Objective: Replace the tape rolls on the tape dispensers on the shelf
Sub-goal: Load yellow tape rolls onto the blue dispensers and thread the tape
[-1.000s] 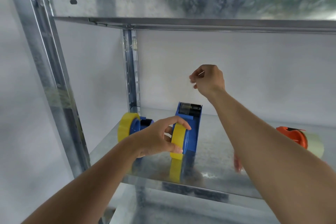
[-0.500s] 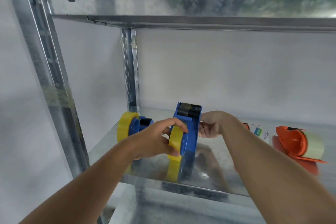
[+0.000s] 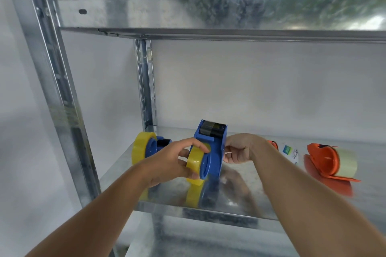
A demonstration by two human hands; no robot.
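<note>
Blue dispenser [image 3: 211,148] is standing upright on the galvanized shelf [image 3: 240,200] — right between both hands. The left hand [image 3: 173,162] is gripping the yellow tape roll [image 3: 195,162] mounted on its side, while the right hand [image 3: 238,148] is pinching its far edge. A second blue dispenser [image 3: 146,148] is sitting left, an orange one [image 3: 325,160] well right.

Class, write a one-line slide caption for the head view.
Left hand grips yellow tape roll on blue dispenser; right hand steadies it.
</note>
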